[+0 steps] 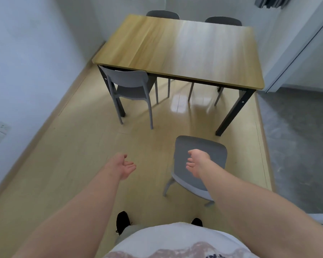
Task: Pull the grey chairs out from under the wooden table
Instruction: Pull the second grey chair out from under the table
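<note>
From the head view we look down on a wooden table [177, 51] with dark metal legs, standing on a pale wood-look floor [73, 164] near the far corner of a white-walled room. We count 4 grey chairs. 1 near-left chair [131, 86] stands at the table's near edge with its backrest just under the tabletop rim and its seat tucked beneath. 2 far chairs, the far-left chair [162, 14] and the far-right chair [223, 21], show only their backrest tops above the far edge of the table, and some of their legs are visible underneath. The pulled-out chair [211, 146] stands well clear of the table on the near right, fully out on the open floor. Our right hand [195, 163] hovers above that chair's backrest, fingers loosely curled and gripping nothing; we cannot tell whether it touches the chair. Our left hand [126, 167] reaches forward over bare floor, palm turned inward, fingers spread and empty. Below, we see a white shirt [175, 241] and 2 black shoes [122, 221].
</note>
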### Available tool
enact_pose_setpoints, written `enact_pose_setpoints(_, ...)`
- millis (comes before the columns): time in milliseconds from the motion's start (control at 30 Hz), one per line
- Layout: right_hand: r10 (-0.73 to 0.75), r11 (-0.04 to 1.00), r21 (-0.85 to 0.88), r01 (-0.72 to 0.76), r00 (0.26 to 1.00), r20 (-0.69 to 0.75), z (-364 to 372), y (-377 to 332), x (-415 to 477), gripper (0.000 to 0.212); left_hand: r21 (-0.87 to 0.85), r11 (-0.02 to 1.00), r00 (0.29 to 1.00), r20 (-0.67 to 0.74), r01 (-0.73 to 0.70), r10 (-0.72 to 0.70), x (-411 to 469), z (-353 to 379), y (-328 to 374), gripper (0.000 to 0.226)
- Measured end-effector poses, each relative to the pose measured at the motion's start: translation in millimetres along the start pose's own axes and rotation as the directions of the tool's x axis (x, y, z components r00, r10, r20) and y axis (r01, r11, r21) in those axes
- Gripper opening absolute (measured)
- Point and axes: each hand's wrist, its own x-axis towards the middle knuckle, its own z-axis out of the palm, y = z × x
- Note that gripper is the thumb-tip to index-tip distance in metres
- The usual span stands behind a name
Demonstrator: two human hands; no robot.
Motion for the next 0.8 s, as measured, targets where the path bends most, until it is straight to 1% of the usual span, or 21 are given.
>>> enact_pose_setpoints(33,-0.007,1.0,0.001,0.007,1.0,0.006,22,2,0,0.047,0.007,1.0,0.999,0.05,0.003,-0.004,-2,-13,11,0.053)
enact_pose_setpoints(67,-0.013,1.0,0.003,0.013,0.999,0.038,45,6,-5,0.046,-0.008,1.0,0.999,0.038,-0.01,0.01,4,-28,21,0.053)
enact_pose_setpoints(167,-0.024,0.999,-0.03,0.026,0.996,0.084,113,20,-11,0.052,-0.016,0.999,0.999,0.016,-0.033,0.033,17,-76,69,0.052)
enact_pose_setpoints(267,0.017,0.999,0.034,-0.02,0.998,0.058,182,25,-29,0.055,0.001,0.997,0.996,0.032,-0.079,0.079,30,-125,121,0.051)
enact_pose_setpoints(367,0.055,0.995,0.082,-0.06,0.996,0.064,230,19,-39,0.056,-0.021,0.993,0.993,-0.02,-0.113,0.112,37,-152,166,0.049)
enact_pose_setpoints(400,0.056,0.995,0.084,-0.061,0.996,0.062,241,17,-41,0.056,-0.019,0.994,0.994,-0.016,-0.107,0.106,41,-158,176,0.048)
enact_pose_setpoints(467,0.031,0.993,0.113,-0.037,0.998,0.051,261,9,-37,0.056,-0.015,0.996,0.996,-0.01,-0.09,0.09,52,-162,196,0.048)
enact_pose_setpoints(500,0.019,0.993,0.117,-0.021,1.0,0.021,268,4,-35,0.056,-0.017,0.997,0.997,-0.006,-0.081,0.081,57,-161,204,0.049)
enact_pose_setpoints(633,0.026,0.99,0.135,-0.024,1.0,-0.009,296,-16,-14,0.057,-0.022,0.998,0.998,0.021,-0.057,0.058,73,-145,232,0.048)
enact_pose_setpoints(767,0.051,0.981,0.187,-0.059,0.998,0.046,328,-48,16,0.06,0.018,0.999,0.998,0.047,-0.036,0.036,97,-122,277,0.049)
enact_pose_setpoints(800,0.048,0.977,0.205,-0.055,0.998,0.04,336,-58,25,0.06,0.023,0.999,0.998,0.044,-0.042,0.04,104,-115,292,0.049)
